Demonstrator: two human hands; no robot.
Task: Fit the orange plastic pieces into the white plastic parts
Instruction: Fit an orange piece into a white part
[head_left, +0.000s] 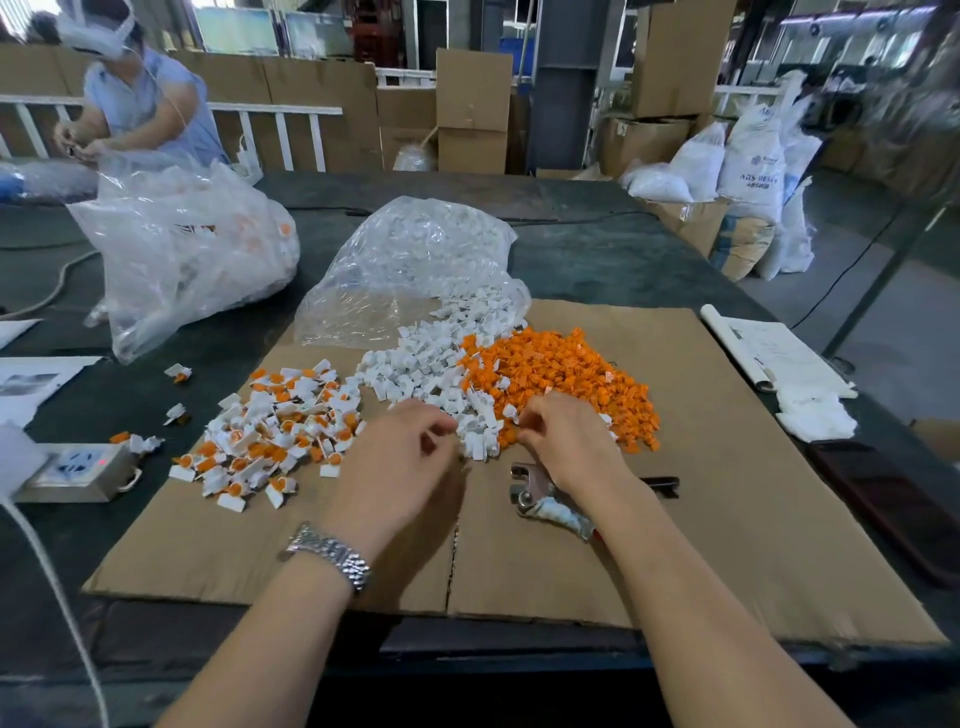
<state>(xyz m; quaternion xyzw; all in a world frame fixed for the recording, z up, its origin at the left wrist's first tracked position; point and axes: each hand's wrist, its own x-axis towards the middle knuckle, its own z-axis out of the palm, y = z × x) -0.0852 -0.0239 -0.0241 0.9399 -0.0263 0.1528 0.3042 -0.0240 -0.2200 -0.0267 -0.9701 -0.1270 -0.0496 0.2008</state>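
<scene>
A heap of loose orange pieces (561, 379) lies on the cardboard sheet (727, 519), with a heap of white parts (421, 364) just to its left, spilling from a clear bag (410, 270). Further left sits a pile of joined white-and-orange parts (270, 431). My left hand (400, 457) hovers at the near edge of the white heap, fingers curled; whether it holds anything is hidden. My right hand (566, 436) reaches into the seam between the white and orange heaps, fingertips curled down among the pieces.
Metal pliers (550, 501) lie on the cardboard under my right wrist. A power strip (78, 467) sits at the left, papers (774, 353) and a white cloth (815, 415) at the right. A large clear bag (187, 249) stands at the back left near another person (140, 98).
</scene>
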